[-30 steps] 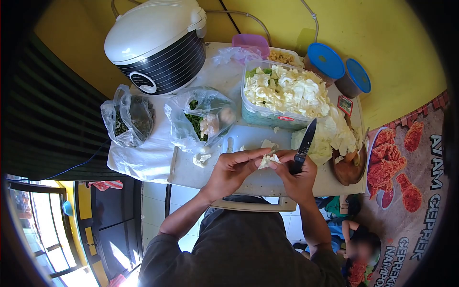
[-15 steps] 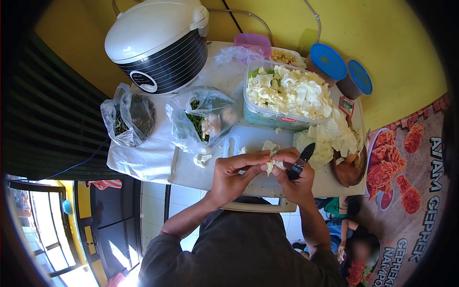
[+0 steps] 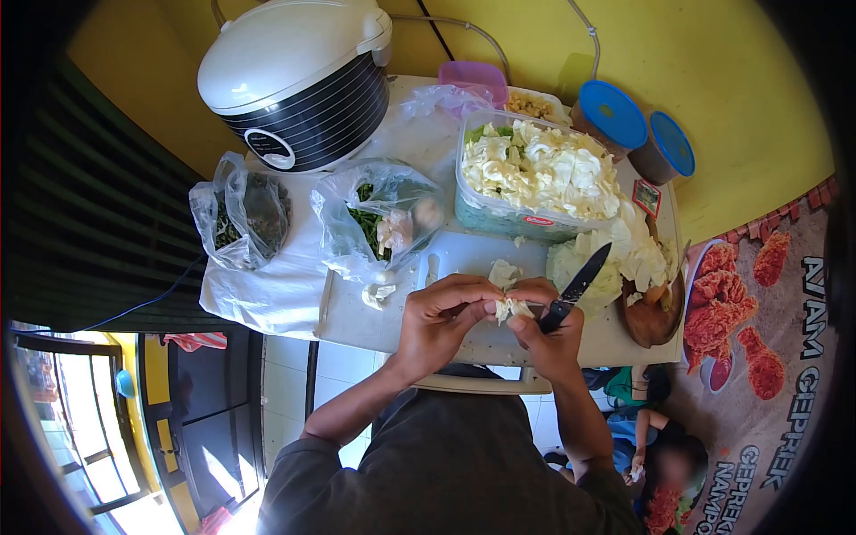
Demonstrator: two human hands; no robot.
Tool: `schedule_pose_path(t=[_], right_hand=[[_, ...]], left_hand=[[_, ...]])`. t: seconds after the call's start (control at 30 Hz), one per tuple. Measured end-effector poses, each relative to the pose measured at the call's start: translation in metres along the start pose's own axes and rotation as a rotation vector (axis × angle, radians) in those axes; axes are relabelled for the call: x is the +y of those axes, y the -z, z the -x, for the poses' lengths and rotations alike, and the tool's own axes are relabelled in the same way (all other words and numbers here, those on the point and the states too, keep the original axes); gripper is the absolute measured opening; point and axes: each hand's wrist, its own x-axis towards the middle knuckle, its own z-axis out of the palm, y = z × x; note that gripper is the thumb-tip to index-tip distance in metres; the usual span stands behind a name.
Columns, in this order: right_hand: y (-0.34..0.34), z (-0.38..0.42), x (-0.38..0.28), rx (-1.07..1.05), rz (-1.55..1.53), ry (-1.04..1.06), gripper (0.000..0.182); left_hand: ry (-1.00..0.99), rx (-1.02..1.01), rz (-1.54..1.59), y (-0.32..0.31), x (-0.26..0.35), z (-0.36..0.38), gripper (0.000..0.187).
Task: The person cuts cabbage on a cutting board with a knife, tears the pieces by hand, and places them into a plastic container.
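My left hand (image 3: 432,325) pinches a small, pale piece of cabbage (image 3: 512,309) between thumb and fingers. My right hand (image 3: 551,343) meets it there, thumb and forefinger on the same piece. That hand also grips a dark-bladed knife (image 3: 585,276), its blade pointing up and to the right, away from the cabbage piece. Below both hands lies a pale cutting board (image 3: 465,254) with a few leaf scraps on it. Beyond the board, a clear plastic container (image 3: 477,212) is heaped with torn cabbage leaves (image 3: 546,169). Part of a cabbage (image 3: 571,261) rests behind the knife.
A wooden bowl (image 3: 649,328) stands at the table's right edge. Two blue-lidded tubs (image 3: 612,114) are at the back right. To the left are plastic bags, one with garlic and greens (image 3: 374,223), and a rice cooker (image 3: 303,116). Another person (image 3: 655,446) sits low at the right.
The knife has swung in my right hand, so more of its blade shows, reaching farther up and right. The cabbage piece is spread a little wider between my fingers.
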Motion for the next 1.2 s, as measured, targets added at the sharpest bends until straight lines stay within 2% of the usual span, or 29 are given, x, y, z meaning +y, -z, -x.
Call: schedule_pose_path(t=[0.07, 0.13, 0.37, 0.43, 0.57, 0.67, 0.87, 1.07, 1.2], right_hand=[[-0.001, 0.001, 0.0, 0.017, 0.026, -0.017, 0.022], [0.0, 0.003, 0.001, 0.037, 0.048, -0.086, 0.023], [-0.007, 0.002, -0.002, 0.135, 0.27, -0.069, 0.026], [-0.006, 0.001, 0.0, 0.132, 0.324, -0.019, 0.026], [0.002, -0.005, -0.005, 0.052, 0.22, -0.065, 0.033], [0.007, -0.009, -0.004, -0.025, 0.268, -0.032, 0.038], [0.004, -0.022, -0.015, 0.048, 0.288, -0.093, 0.044], [0.004, -0.026, -0.02, -0.013, 0.407, -0.072, 0.044], [0.001, -0.03, -0.028, 0.009, 0.331, -0.111, 0.041]], left_hand=[[-0.039, -0.025, -0.021, 0.0, -0.003, -0.001, 0.017], [0.014, -0.02, 0.045, -0.001, -0.006, 0.001, 0.018], [0.232, -0.026, 0.266, 0.002, -0.006, 0.003, 0.021], [0.191, -0.017, 0.244, -0.003, -0.004, 0.002, 0.024], [0.191, -0.068, 0.253, 0.005, -0.008, -0.001, 0.026], [0.152, -0.017, 0.09, 0.002, -0.003, -0.004, 0.026], [0.054, 0.104, -0.168, -0.003, 0.0, -0.007, 0.035], [-0.196, 0.089, -0.511, -0.004, 0.009, -0.011, 0.041], [-0.196, 0.072, -0.493, -0.001, 0.01, -0.015, 0.04]])
